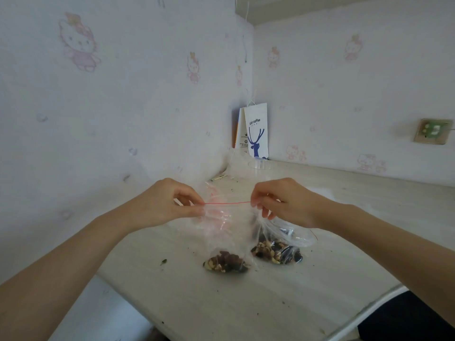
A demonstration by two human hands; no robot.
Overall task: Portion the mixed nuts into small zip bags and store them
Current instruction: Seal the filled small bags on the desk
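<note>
From the head view, we see the left hand point(170, 205) and right hand point(283, 205) each pinching a top corner of the small clear zip bag point(221, 237), its red seal line stretched taut between them. Its nut-filled bottom seems to rest on the pale wooden bench point(246, 303), just beside the larger clear plastic bag of mixed nuts point(275, 252).

Pale wallpaper point(123, 94) with pink cartoon cats; the walls meet in a corner at 12 o'clock, white paper bag point(257, 130) standing there. Light wood-grain worktop point(246, 303), speckled. Wall socket point(432, 131) at 2 o'clock.
</note>
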